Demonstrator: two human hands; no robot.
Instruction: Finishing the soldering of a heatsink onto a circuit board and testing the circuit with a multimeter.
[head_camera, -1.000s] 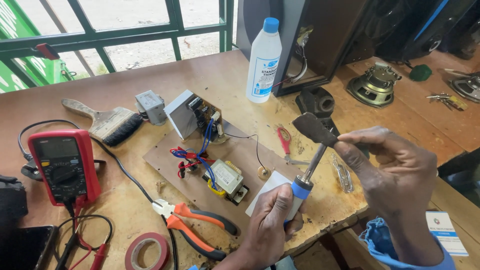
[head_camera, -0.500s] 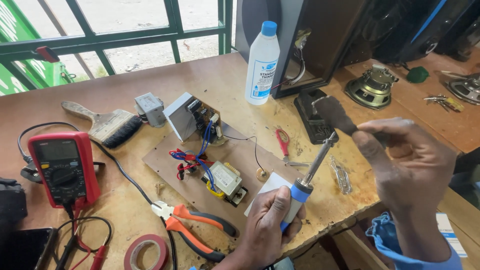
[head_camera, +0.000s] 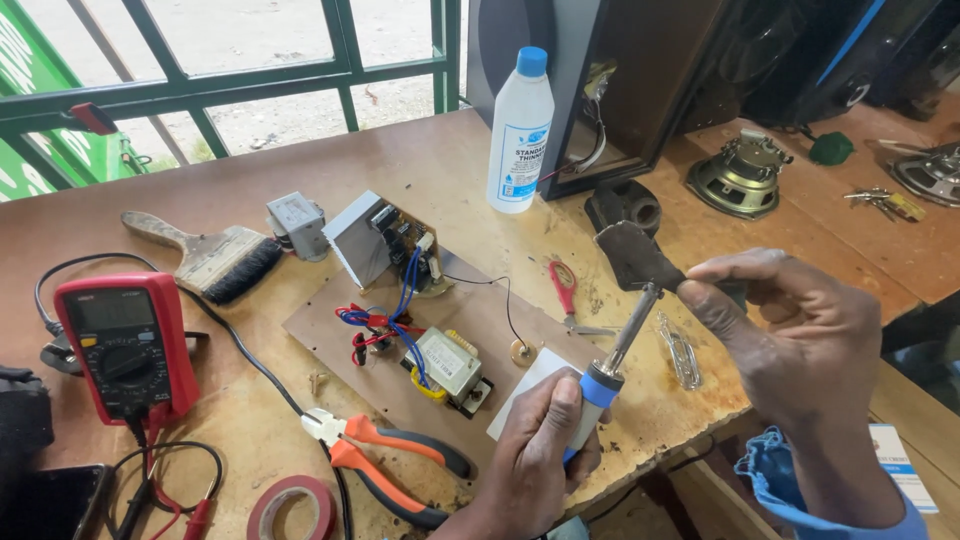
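Soldering iron (head_camera: 610, 368) sits in the left hand (head_camera: 540, 455), grip closed round its blue-and-white handle, tip angled up and right. Right hand (head_camera: 790, 345) pinches a dark pad (head_camera: 632, 254) against the tip, grip closed on it. Both are held above the tabletop's (head_camera: 470, 165) front edge.

Change over the last second: the pad was low on the shaft near the handle, now it is at the tip end. Right hand has moved up and right with it; left hand has barely shifted. Reads as a wipe stroke along the iron, near its end, so the tip is probably close to clean. Can't tell if the iron is hot.

Outward from there:
- White card (head_camera: 530, 395) just under the left hand.
- Brown board (head_camera: 330, 330) with a small transformer (head_camera: 447, 362) and red/blue wires (head_camera: 375, 318), just left of the iron.
- Grey circuit module (head_camera: 385, 238) at the board's far corner.
- Red snips (head_camera: 565, 290) and metal clips (head_camera: 682, 352) directly below the pad.
- Orange pliers (head_camera: 390, 465) and red tape roll (head_camera: 292, 508) front left.
- Multimeter (head_camera: 125, 345) with leads far left, brush (head_camera: 210, 258) behind it.
- Bottle (head_camera: 520, 130) and dark cabinet (head_camera: 610, 90) at the back, speaker driver (head_camera: 742, 175) to the right.

In the way: the wires and the pliers' handles are the closest things to the tip if it drops left. Clips and snips lie under the right hand.
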